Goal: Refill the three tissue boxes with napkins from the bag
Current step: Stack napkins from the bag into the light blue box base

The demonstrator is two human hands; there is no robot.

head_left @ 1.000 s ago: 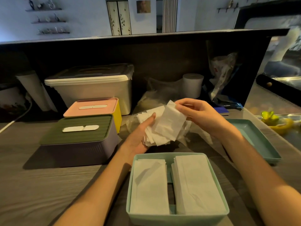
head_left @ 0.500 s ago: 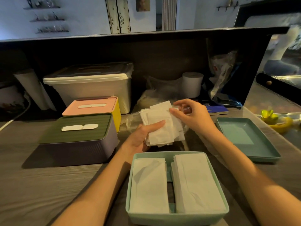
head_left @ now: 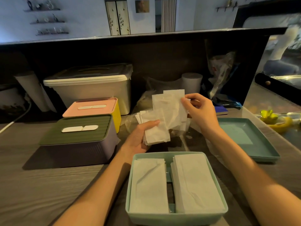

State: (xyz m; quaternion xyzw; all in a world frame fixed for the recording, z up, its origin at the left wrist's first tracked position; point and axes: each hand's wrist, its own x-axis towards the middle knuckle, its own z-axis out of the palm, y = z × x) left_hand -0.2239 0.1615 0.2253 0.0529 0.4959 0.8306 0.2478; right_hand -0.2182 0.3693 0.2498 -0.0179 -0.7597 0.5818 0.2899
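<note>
My left hand (head_left: 140, 136) grips a fanned stack of white napkins (head_left: 156, 128) above the table. My right hand (head_left: 200, 111) pinches the top edge of a raised napkin (head_left: 172, 105) from that stack. Just below them stands an open teal tissue box (head_left: 176, 217) holding two flat piles of napkins side by side. Its teal lid (head_left: 244, 137) lies upside down to the right. A purple box with a green lid (head_left: 78, 137) and a yellow box with a pink lid (head_left: 92, 106) stand shut at left. A clear plastic bag (head_left: 146, 97) lies crumpled behind my hands.
A white storage bin (head_left: 91, 88) sits at the back left beside a paper roll (head_left: 35, 93). A white roll (head_left: 191, 82) and plastic bags (head_left: 221, 74) stand at the back right against a dark partition. A yellow-green object (head_left: 275, 118) lies far right.
My right hand laid its napkin onto the stack, then lifted one up by its top edge. My left hand kept hold of the stack, shifting slightly.
</note>
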